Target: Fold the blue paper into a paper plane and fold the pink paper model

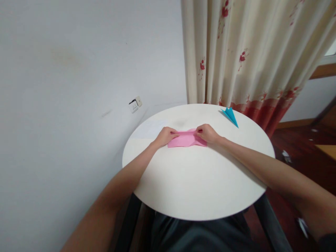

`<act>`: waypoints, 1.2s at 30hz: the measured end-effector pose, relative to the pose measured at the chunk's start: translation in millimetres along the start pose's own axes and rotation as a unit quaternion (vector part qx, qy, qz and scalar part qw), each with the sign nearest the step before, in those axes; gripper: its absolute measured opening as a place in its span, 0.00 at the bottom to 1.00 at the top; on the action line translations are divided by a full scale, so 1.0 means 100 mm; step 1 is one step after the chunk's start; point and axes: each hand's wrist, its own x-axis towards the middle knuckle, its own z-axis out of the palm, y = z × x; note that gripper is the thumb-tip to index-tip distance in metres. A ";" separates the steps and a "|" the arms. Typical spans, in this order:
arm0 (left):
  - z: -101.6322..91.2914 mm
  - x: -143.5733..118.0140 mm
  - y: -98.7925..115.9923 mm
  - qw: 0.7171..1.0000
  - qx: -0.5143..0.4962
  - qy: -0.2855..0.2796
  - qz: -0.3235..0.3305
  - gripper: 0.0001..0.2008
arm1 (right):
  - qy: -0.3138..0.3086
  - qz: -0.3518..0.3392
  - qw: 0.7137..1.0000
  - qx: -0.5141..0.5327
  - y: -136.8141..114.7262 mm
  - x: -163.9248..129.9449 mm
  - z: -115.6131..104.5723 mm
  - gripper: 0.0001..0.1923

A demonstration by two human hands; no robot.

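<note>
A folded pink paper sheet (187, 139) lies flat on the round white table (196, 185), between both hands; left hand (165, 135) and right hand (208, 133) each pinch its far edge.

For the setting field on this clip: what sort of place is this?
Probably a room in a home. A cream curtain with red flowers hangs by a plain white wall with a socket, over dark wooden flooring. Both hands fold pink paper on a round white table.
</note>
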 end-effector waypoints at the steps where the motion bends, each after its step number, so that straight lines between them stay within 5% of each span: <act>1: -0.01 0.01 0.02 1.000 -0.012 0.011 0.006 0.13 | 0.027 0.006 0.999 0.040 0.01 0.01 0.00 0.10; 7: -0.03 0.06 0.14 0.977 -0.091 0.193 0.019 0.13 | 0.215 0.066 0.935 0.273 -0.02 0.08 -0.04 0.14; 11: 0.01 0.09 0.13 0.965 -0.093 0.243 0.019 0.12 | 0.217 0.098 0.904 0.355 -0.06 0.09 -0.04 0.17; 14: 0.05 0.10 0.06 0.969 -0.046 0.243 0.023 0.11 | 0.208 0.106 0.915 0.329 -0.06 0.08 -0.01 0.20; 19: 0.08 0.06 -0.03 0.977 0.109 0.185 -0.009 0.22 | 0.168 0.083 0.955 0.230 0.11 0.08 0.08 0.18; 22: 0.14 0.00 0.03 0.971 0.174 0.150 0.069 0.26 | 0.134 0.060 0.978 0.147 0.23 0.08 0.13 0.17; 25: 0.28 -0.06 0.14 0.973 0.178 0.032 0.141 0.19 | 0.110 0.033 0.991 0.065 0.28 0.05 0.15 0.19; 30: 0.48 -0.16 0.21 0.954 0.219 -0.164 0.118 0.27 | 0.072 0.053 0.993 -0.077 0.15 -0.02 0.10 0.28; 36: 0.47 -0.18 0.20 0.932 0.266 -0.226 0.094 0.30 | 0.051 -0.045 0.986 -0.154 -0.15 -0.08 0.21 0.25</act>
